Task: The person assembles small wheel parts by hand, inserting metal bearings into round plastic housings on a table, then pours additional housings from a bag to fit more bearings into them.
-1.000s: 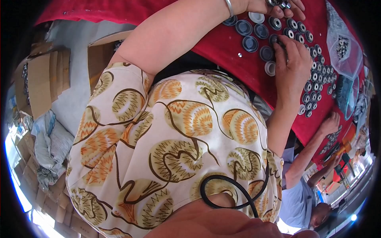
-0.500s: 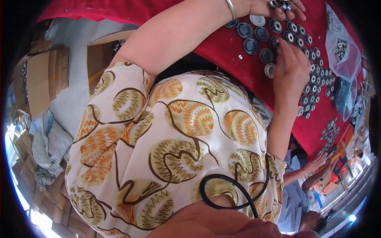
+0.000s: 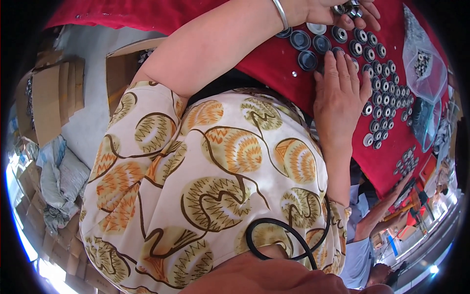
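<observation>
Palm up at the top edge, my left hand [image 3: 318,13] cradles several shiny metal bearings [image 3: 353,9] in its curled fingers. My right hand [image 3: 339,98] lies flat, palm down and fingers stretched, over the near side of a group of round pieces; its fingertips reach a dark one, and it hides others beneath. Left of it are dark round cups [image 3: 308,61] without bearings. A pale disc [image 3: 317,28] sits by my left hand. Farther right, several dark cups [image 3: 356,48] each carry a silver bearing in the middle, spreading in rows across the red cloth [image 3: 276,63].
A clear plastic bag [image 3: 428,81] with small metal parts lies at the right, beside a bluish one [image 3: 425,125]. A small shiny bit [image 3: 294,74] rests on the cloth. Another person's arm [image 3: 374,215] reaches in at lower right. Cardboard boxes [image 3: 51,98] stand at left.
My right hand has moved left and toward me, going from bent fingers at a dark cup to flat, stretched fingers. My left hand still holds the bearings. The other person's arm has shifted.
</observation>
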Motion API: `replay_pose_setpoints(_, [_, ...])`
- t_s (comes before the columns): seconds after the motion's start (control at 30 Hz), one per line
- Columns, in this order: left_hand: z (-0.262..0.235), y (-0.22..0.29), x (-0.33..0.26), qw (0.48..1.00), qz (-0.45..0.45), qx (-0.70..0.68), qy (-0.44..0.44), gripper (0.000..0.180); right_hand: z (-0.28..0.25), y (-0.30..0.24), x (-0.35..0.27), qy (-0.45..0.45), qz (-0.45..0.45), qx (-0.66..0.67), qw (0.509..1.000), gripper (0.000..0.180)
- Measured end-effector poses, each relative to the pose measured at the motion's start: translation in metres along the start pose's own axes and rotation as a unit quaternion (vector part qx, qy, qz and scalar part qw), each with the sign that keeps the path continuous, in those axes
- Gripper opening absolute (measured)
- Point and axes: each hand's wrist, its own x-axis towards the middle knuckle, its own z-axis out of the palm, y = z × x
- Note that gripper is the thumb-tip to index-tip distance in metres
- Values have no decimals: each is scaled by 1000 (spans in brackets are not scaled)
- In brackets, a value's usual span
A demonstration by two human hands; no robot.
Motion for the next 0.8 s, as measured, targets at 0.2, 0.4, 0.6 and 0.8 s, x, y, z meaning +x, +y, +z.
replay_pose_setpoints(0.2, [6, 4, -10, 1000, 11, 0, -12, 32, 6, -10, 5, -7, -4, -5, 1000, 51])
replay_pose_setpoints(0.4, [-14, -2, -20, 993, 95, -38, 50, 34, 22, 9, 4, 35, 43, 182, 982, 49])
replay_pose_setpoints(0.6, [-39, -16, -80, 974, 24, -226, 19, 40, 18, 52, -13, 136, 176, 243, 944, 23])
replay_pose_setpoints(0.8, [-46, -27, -124, 956, 76, -271, 83, 43, 38, 61, 37, 140, 19, 171, 975, 25])
